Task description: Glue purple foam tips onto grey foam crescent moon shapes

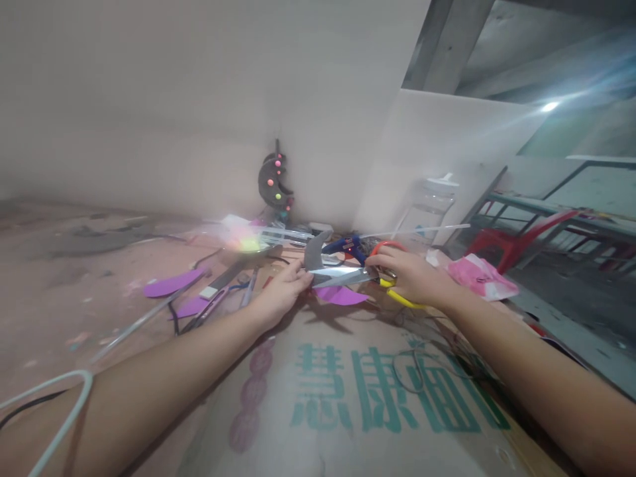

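Note:
My right hand (407, 273) is closed in the orange and yellow handles of a pair of scissors (348, 275), whose blades point left. My left hand (283, 291) pinches a grey foam piece (314, 252) at the blades. A purple foam petal (342, 296) lies just under the blades on a flattened cardboard sheet (358, 397) with green print. Both forearms reach in from the bottom edge.
More purple petals (173, 283) and thin rods lie to the left on the floor. A blue glue gun (348, 246), a black crescent with coloured dots (274, 180), a clear jar (428, 205), a pink bag (479, 275), a red plastic chair (517, 242) and a white cable (59, 411) surround me.

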`<state>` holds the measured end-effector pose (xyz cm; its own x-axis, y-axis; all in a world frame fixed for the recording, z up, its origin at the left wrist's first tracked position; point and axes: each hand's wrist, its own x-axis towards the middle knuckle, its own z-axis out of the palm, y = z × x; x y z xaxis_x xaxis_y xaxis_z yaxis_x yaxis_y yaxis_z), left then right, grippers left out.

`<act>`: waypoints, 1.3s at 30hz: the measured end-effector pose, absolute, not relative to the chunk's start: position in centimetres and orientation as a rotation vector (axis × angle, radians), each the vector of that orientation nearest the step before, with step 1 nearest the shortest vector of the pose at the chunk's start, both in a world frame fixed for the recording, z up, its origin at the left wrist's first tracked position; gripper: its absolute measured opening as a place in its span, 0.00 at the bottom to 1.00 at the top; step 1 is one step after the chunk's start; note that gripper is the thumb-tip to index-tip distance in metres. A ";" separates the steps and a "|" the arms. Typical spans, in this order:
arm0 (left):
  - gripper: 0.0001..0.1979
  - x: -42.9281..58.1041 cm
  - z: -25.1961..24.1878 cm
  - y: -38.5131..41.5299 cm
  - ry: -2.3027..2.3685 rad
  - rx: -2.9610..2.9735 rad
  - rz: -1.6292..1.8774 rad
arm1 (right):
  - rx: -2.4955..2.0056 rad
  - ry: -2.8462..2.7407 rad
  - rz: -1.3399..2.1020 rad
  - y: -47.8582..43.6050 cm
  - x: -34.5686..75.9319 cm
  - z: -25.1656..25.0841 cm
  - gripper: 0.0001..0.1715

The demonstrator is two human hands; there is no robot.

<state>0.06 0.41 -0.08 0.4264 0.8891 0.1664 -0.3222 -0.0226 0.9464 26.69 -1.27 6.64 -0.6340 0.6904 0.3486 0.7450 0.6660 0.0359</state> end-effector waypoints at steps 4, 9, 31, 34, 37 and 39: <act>0.22 0.0 -0.3 0.6 0.627 1.236 1.046 | -1.118 -2.598 -0.318 -1.1 26.7 6.5 0.20; 0.22 0.1 -0.1 0.6 0.611 1.236 1.049 | -1.073 -2.627 -0.344 -0.8 27.0 6.5 0.22; 0.22 0.1 -0.3 0.6 0.620 1.213 1.004 | -1.057 -2.671 -0.362 -1.1 26.8 6.2 0.23; 0.22 0.1 -0.5 0.8 0.589 1.227 1.012 | -1.001 -2.646 -0.424 -0.8 27.0 5.9 0.23; 0.22 0.2 -0.7 1.1 0.560 1.223 1.020 | -0.961 -2.628 -0.498 -0.6 27.3 5.7 0.21; 0.22 0.2 -0.8 1.2 0.551 1.212 1.031 | -0.959 -2.617 -0.528 -0.6 27.4 5.6 0.19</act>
<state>0.24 1.17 -0.77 0.4637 0.8704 0.1656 -0.3464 0.0060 0.9381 27.36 -0.55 5.61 -0.7309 0.5534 0.3995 0.6650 0.7092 0.2341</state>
